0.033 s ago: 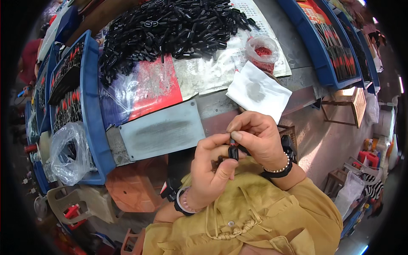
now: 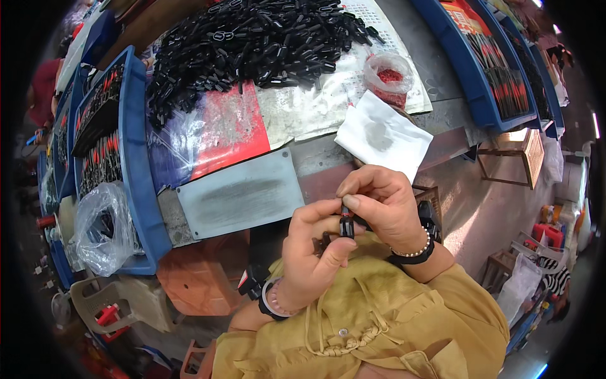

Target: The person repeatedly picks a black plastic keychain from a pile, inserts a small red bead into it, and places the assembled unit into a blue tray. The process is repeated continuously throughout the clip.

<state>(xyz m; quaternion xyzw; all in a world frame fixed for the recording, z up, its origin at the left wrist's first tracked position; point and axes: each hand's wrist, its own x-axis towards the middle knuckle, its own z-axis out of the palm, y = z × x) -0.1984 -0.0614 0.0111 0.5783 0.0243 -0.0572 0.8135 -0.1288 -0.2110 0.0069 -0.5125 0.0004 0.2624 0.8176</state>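
In front of my chest, both hands meet at a small black part with a bit of red near its upper end. My left hand is closed round it, with more dark pieces partly showing among the fingers. Thumb and forefinger of my right hand pinch together at its top end; whatever small item they grip is mostly hidden. Beyond my hands, a large heap of similar small black parts covers the far side of the table.
A clear bag of small red pieces stands behind a white sheet. A smudged grey plate lies at the table's near edge. Blue crates flank the left, one with a plastic bag; another blue crate stands right.
The small black part has turned slightly between my fingers, and more of the red near its top shows. Both hands stay almost in place.
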